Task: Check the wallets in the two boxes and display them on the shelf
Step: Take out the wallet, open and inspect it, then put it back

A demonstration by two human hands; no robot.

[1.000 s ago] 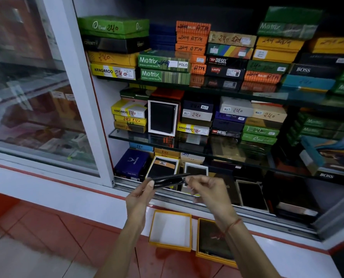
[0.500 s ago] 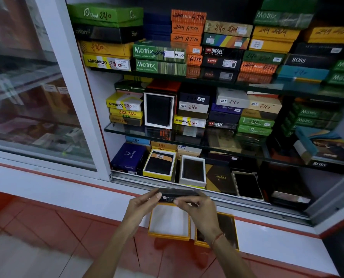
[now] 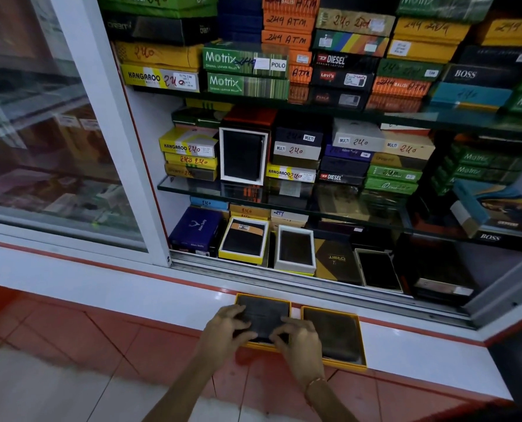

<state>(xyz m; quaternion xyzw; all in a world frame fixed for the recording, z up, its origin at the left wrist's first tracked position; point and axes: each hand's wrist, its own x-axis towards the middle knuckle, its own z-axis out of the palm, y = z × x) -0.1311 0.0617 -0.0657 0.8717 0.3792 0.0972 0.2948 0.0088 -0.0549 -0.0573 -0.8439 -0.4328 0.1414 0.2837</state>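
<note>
Two yellow-rimmed open boxes sit side by side on the white ledge below the cabinet. The left box (image 3: pixel 238 297) holds a dark wallet (image 3: pixel 264 315) lying flat. My left hand (image 3: pixel 223 333) presses its left side and my right hand (image 3: pixel 299 339) its near right corner, fingers curled on it. The right box (image 3: pixel 362 339) holds another dark wallet (image 3: pixel 333 333), untouched. Behind them the bottom shelf (image 3: pixel 284 263) shows open boxed wallets.
The white ledge (image 3: pixel 421 351) has a red-tiled front. A sliding glass door (image 3: pixel 55 132) covers the cabinet's left; its white frame (image 3: pixel 122 132) stands beside the open part. Glass shelves carry several stacked wallet boxes. The metal door track (image 3: pixel 314 284) runs just behind the two boxes.
Both hands brought the dark wallet down from in front of the bottom shelf into the left box, which was empty before. The view tilted down and closer.
</note>
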